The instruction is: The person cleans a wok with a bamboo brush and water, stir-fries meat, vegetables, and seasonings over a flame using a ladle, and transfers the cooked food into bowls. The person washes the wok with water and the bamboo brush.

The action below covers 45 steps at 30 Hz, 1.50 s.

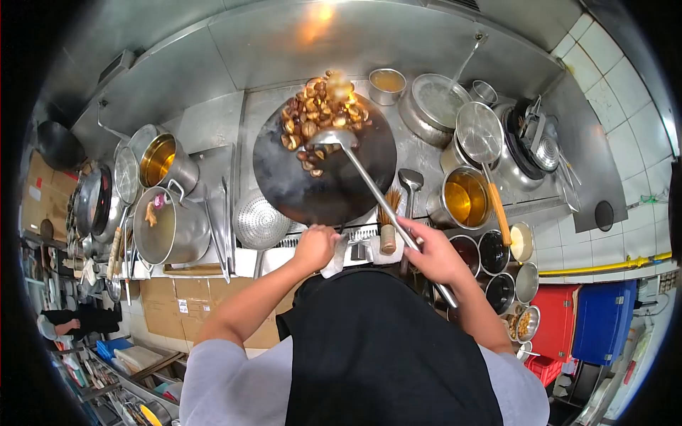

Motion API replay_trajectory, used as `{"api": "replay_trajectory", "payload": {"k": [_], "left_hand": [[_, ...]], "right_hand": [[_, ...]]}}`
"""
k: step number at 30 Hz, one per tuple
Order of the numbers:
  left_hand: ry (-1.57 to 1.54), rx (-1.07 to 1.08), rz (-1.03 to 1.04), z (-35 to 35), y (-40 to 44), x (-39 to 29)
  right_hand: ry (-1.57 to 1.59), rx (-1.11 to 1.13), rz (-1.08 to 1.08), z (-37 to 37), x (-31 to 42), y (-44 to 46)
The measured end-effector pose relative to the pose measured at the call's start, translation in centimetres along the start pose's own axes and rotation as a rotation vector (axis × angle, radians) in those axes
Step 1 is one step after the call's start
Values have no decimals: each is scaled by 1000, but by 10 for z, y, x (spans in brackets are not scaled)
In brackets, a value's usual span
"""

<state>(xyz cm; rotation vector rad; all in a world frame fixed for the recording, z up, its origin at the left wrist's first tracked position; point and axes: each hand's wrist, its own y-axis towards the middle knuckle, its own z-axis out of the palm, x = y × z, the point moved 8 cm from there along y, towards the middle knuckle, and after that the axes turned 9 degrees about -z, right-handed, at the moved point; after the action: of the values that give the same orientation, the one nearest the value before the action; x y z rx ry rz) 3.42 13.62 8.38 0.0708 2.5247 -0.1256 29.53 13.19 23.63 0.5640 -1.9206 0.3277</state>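
Wrapped round the near edge of a large dark wok [298, 186], beside a white cloth [335, 261], my left hand [317, 247] is closed. My right hand [431, 248] grips the long metal handle of a ladle [369, 181], whose bowl sits among brown mushroom-like pieces [310, 117]. Those pieces are bunched at the far side of the wok, some seemingly in the air, with an orange glow at their right. Smoke rises from the wok's left part. A bamboo brush [388, 238] and a spatula [410, 180] lie between the wok and my right hand.
Left of the wok are a perforated skimmer [261, 221], a large pot [170, 231] and a pot of yellow liquid [169, 167]. To the right stand another oil pot [465, 197], a strainer [479, 133] and several seasoning containers [495, 252]. A person [82, 323] is at far left.
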Motion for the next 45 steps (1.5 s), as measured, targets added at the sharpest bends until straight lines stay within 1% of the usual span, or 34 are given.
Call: {"api": "replay_trajectory", "payload": {"k": [1,2,3,5,7,8,9,10,12,14,16,18,20,21,22,23,26,27,28,29,30,31,32,33,34,36,38,39,40,41,42,43,44,45], "left_hand": [[-8,-143,79,-29,4,-17],[-16,-281,155,-57,5,-34],[24,-260,52,-72,19,-38],[13,-222,34,-100,17,-66],[-10,-201,40,-105,19,-77],[-10,-197,46,-103,24,-77],[-10,-186,49,-99,27,-75],[2,-96,-29,-88,39,-65],[19,-201,7,-45,46,-35],[29,-239,15,-11,36,-20],[40,-281,16,-3,15,-12],[8,15,-2,17,2,1],[-22,-29,76,-10,-11,-17],[-1,-152,134,-35,-6,-33],[-45,-269,140,-60,4,-42],[4,-271,98,-76,16,-48],[27,-238,20,-104,22,-68],[4,-203,41,-105,17,-75],[-14,-159,60,-102,12,-78],[3,-144,49,-99,20,-75],[-3,-201,67,-87,32,-63],[35,-209,24,-69,38,-49],[70,-222,-15,-52,44,-38],[69,-223,-7,-34,46,-28],[77,-206,6,-15,42,-17],[85,-190,15,-10,26,-16],[109,259,-201,3,6,-9],[117,294,-203,6,-2,-5],[40,103,-47,-14,-7,-23],[11,-47,11,-31,-3,-32],[-17,-193,66,-62,5,-50],[15,-178,12,-76,21,-50],[16,-187,37,-94,26,-62],[-2,-162,18,-103,20,-71]], "right_hand": [[2,4,1,-7,1,-11],[177,26,109,-10,-8,-27],[350,47,216,-12,-13,-43],[293,114,255,-32,17,-60],[266,187,284,-41,18,-72],[273,179,288,-42,16,-67],[91,250,244,-39,28,-50],[-92,319,198,-33,36,-34],[-251,261,137,-10,-7,2],[-257,196,147,11,-23,28],[-210,22,-77,13,-20,44],[-196,32,-94,9,-10,29],[17,-9,-14,-5,8,5],[19,-1,-15,-12,12,-4],[184,28,155,-15,1,-19],[345,56,328,-15,-7,-36],[339,149,412,-33,10,-66],[114,200,182,-38,22,-58],[121,200,188,-40,21,-55],[-19,258,165,-41,20,-47],[-158,315,141,-37,25,-34],[-167,273,175,-29,16,-16],[-217,225,66,-18,-7,2],[-198,180,99,-6,-20,20],[-200,173,100,6,-32,29],[-74,21,46,13,-42,42],[-45,38,57,4,-10,31],[-12,25,90,-3,-3,19],[20,10,126,-9,-4,8],[193,26,144,-10,-12,-5],[197,35,150,-11,-15,-19],[302,42,154,-10,-15,-31],[402,46,150,-14,-12,-39],[343,115,218,-23,-1,-48]]}}
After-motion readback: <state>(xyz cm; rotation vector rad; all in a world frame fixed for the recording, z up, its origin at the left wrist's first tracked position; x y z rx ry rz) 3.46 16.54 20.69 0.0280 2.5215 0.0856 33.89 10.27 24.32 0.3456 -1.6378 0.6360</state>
